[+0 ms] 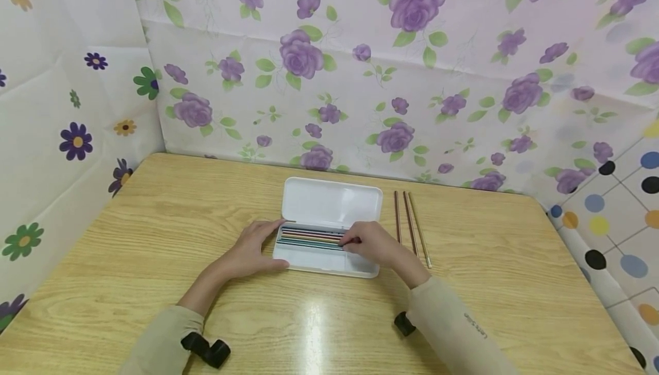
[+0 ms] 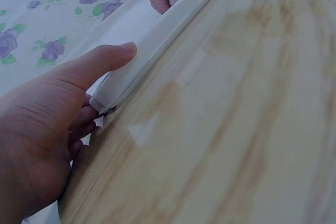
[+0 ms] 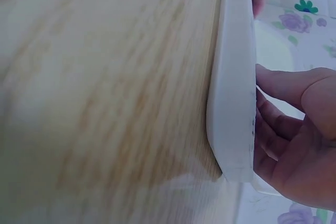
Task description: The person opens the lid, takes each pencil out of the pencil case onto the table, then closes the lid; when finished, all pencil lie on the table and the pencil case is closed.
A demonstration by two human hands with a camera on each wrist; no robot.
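A white pencil case [image 1: 329, 199] lies on the table with its lid raised towards the wall. Several coloured pencils [image 1: 309, 238] lie side by side in its tray. My left hand [image 1: 249, 254] holds the case's left end, thumb on the front rim and fingers round the end, as the left wrist view also shows [image 2: 52, 108]. Over the right part of the tray, my right hand [image 1: 374, 243] pinches a dark pencil [image 1: 354, 240] at the right ends of the row. In the right wrist view the case wall hides the fingertips of the right hand [image 3: 302, 135].
To the right of the case lie two reddish-brown pencils [image 1: 397, 215] and a yellowish pencil [image 1: 419, 229], their near ends close to my right forearm. The wooden table [image 1: 206, 203] meets a flower-patterned covering [image 1: 329, 78] behind the case.
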